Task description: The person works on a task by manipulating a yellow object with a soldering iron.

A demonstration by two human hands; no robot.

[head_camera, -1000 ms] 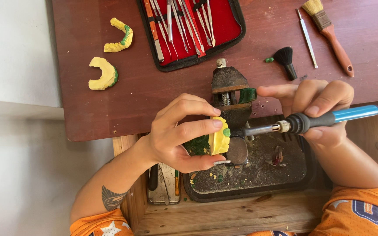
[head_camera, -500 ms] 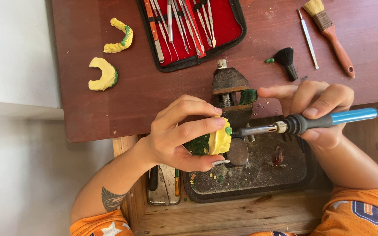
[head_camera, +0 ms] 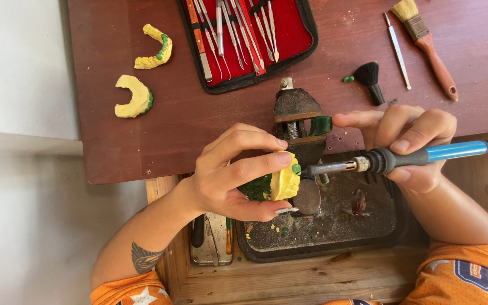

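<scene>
Yellow dental cast (head_camera: pixel 284 179) in left hand (head_camera: pixel 230 175)

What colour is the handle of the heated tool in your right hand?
Light blue, with a black collar near the metal shaft, on the heated tool held by the right hand; head view.

The yellow cast (head_camera: pixel 285 179) has tipped in the left hand (head_camera: pixel 227 178) — more pale face showing — and the soldering iron (head_camera: pixel 402 158) in the right hand (head_camera: pixel 408 144) has levelled slightly.
</scene>
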